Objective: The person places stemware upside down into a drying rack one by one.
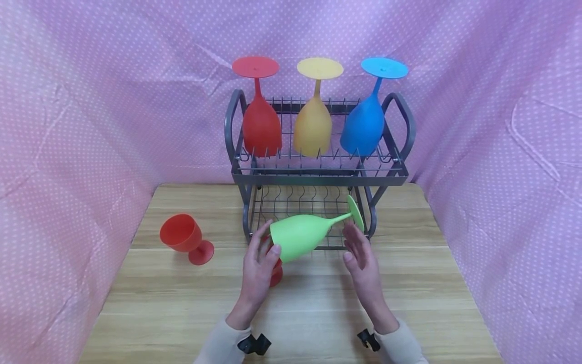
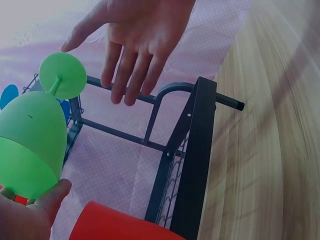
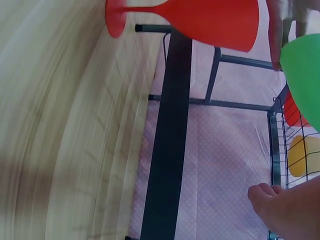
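A green plastic goblet (image 1: 300, 235) lies sideways in the air in front of the rack, its stem and foot pointing right. My left hand (image 1: 259, 268) grips it by the rim end, thumb on the near side of the bowl. Beside the foot, my right hand (image 1: 364, 268) is raised with fingers extended and holds nothing; in the left wrist view a gap shows between its fingers and the bowl. Beneath the green goblet stands a red goblet (image 3: 215, 22), mostly hidden in the head view by the left hand and the bowl.
A two-tier dark metal dish rack (image 1: 318, 179) stands at the table's back. Upside down on its top tier are a red goblet (image 1: 262, 126), a yellow goblet (image 1: 312, 126) and a blue goblet (image 1: 364, 126). Another red goblet (image 1: 182, 233) is at the left on the wooden table (image 1: 150, 308).
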A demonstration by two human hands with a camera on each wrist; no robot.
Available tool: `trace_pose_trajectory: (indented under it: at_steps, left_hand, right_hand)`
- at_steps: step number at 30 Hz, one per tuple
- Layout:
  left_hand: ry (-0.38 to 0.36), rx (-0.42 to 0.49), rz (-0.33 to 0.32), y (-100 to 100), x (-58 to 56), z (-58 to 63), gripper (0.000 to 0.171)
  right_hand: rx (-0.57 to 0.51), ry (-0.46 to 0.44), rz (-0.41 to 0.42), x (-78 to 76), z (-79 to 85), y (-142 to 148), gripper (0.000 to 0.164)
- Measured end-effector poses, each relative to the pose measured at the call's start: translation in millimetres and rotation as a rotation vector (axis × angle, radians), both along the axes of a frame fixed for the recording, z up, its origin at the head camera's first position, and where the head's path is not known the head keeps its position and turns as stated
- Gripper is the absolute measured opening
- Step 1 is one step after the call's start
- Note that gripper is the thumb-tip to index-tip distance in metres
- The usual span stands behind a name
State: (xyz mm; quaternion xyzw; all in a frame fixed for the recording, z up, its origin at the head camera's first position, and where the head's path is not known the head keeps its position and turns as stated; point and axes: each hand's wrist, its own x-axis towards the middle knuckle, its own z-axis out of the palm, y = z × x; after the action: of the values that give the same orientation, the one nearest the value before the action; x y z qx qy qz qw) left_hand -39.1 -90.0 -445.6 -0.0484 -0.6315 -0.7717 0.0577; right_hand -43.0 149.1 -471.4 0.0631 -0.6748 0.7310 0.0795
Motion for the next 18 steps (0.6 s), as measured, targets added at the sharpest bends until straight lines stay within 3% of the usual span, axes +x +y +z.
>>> trace_pose_trajectory:
  at_steps: [18]
  left_hand:
    - [-0.001,0.002,-0.006,10.6,-3.2,-0.9,0.058]
  right_hand:
    - [0.001,0.003,0.055,-0.6,9.9,-20.1,0.058]
